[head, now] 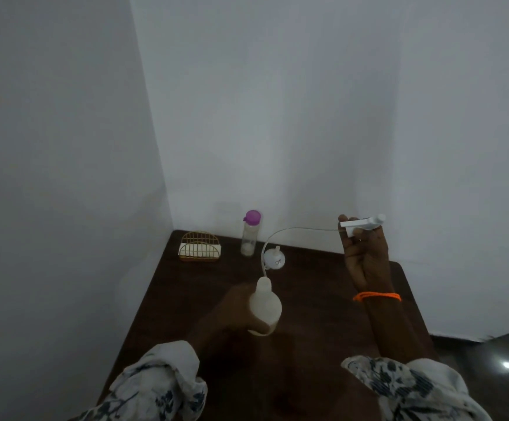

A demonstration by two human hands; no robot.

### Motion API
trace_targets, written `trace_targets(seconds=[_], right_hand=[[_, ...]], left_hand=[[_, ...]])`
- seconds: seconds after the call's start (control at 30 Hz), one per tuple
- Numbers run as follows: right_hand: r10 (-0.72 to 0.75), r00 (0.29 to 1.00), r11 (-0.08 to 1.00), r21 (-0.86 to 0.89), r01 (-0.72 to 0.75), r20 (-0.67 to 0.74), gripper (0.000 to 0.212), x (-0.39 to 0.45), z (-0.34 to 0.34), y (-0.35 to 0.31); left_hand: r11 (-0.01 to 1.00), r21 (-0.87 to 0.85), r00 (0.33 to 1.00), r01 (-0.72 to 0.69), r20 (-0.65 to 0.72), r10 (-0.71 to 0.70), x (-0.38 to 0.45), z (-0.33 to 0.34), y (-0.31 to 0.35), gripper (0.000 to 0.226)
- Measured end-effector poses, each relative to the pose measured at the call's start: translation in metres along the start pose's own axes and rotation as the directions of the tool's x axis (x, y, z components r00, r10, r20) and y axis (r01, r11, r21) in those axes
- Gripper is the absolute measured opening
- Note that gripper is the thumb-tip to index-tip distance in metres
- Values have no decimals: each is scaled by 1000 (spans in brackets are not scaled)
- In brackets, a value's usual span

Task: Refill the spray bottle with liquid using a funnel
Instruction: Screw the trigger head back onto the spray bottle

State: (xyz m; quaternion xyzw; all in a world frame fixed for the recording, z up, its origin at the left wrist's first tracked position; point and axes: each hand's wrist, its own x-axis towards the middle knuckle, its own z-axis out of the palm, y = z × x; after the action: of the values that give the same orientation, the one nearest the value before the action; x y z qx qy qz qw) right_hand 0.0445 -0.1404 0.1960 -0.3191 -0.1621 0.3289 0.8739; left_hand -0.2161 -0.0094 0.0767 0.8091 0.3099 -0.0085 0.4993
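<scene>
Head view: dim corner, dark table [323, 299] against white walls.
L hand [232, 311]: wrapped round bottle [264, 306], cap off, held over table near front-centre.
R hand [365, 253]: raised, fingers closed on sprayer [364, 223]; orange band [377, 296] at wrist.
Tube [277, 235]: curves from sprayer down to just above bottle neck.
Funnel [274, 258]: on table behind bottle, spout up.
Jar [249, 233]: purple lid, upright at back, just left of funnel.
Rack [200, 246]: gold wire, far-left corner.
</scene>
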Motion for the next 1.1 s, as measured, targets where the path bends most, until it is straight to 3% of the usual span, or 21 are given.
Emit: trace_targets(seconds=[0.07, 0.17, 0.3, 0.5, 0.6, 0.73, 0.97, 1.03, 1.1], right_hand=[[-6, 1000, 1000, 15, 6, 10, 23, 1, 1, -1], [-15, 1000, 999, 33, 15, -5, 43, 6, 3, -4], [-27, 999, 996, 86, 24, 29, 22, 7, 4, -5], [11, 1000, 999, 41, -12, 24, 20, 4, 0, -3], [49, 998, 999, 4, -49, 35, 46, 1, -5, -2], [80, 989, 996, -45, -75, 123, 44, -4, -12, -5], [155, 964, 951, -297, -87, 215, 31, -17, -7, -20], [200, 953, 902, -422, -89, 226, 21, -21, 0, -21], [217, 954, 837, -543, -73, 205, 26, -28, 11, -18]], left_hand=[[1000, 6, 1000, 2, 10, -2, 0, -1, 2, 101], [1000, 11, 1000, -3, 11, 3, 1, 0, 3, 98], [1000, 9, 1000, -11, 16, 11, 0, 2, 1, 98], [999, 5, 999, -39, 14, 39, 0, 4, 2, 94], [999, 17, 999, -46, 12, 46, 1, 1, 3, 96], [998, 34, 999, -46, 15, 45, 3, -4, 3, 96], [991, 117, 996, -63, -57, 70, 4, -6, 6, 99], [985, 157, 992, -75, -86, 90, 5, -3, 10, 103], [981, 172, 986, -86, -123, 108, 6, 0, 14, 103]])
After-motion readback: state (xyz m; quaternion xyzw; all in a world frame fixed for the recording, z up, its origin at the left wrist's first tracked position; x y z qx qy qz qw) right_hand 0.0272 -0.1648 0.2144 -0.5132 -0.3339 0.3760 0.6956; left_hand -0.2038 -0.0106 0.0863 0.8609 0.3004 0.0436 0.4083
